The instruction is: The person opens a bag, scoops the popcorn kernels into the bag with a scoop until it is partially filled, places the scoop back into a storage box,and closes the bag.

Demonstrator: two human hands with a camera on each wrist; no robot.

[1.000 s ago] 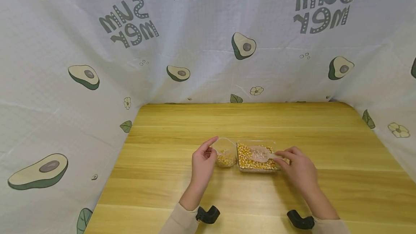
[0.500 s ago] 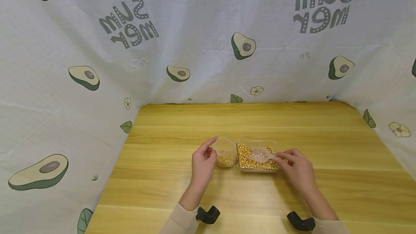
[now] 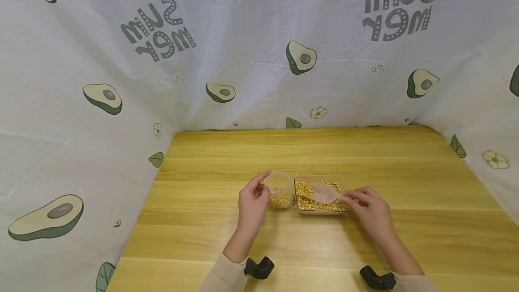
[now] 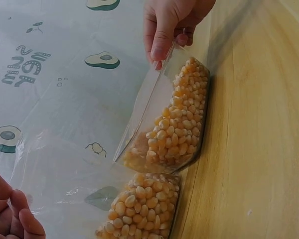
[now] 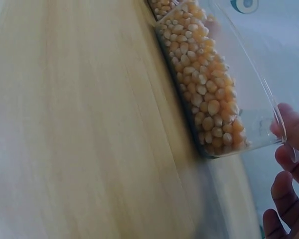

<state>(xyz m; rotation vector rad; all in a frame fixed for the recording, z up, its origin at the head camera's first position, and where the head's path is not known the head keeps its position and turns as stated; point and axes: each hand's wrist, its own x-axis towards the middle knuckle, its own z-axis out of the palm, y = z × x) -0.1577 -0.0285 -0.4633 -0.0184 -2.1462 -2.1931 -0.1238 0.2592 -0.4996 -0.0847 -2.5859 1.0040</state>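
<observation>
left hand (image 3: 252,204) is pinching the plastic bag (image 4: 65,174), prob so it's gaping; right hand (image 3: 372,213) is gripping a scoop (image 3: 323,193) in the 3 o'clock corn container (image 3: 322,213)

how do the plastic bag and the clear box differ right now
The plastic bag is thin and limp, while the clear box is stiff and rectangular. The left hand pinches the bag's rim; the box sits flat on the table. The right hand holds a scoop in the box; none shows in the bag. Both are see-through and contain corn kernels.
</observation>
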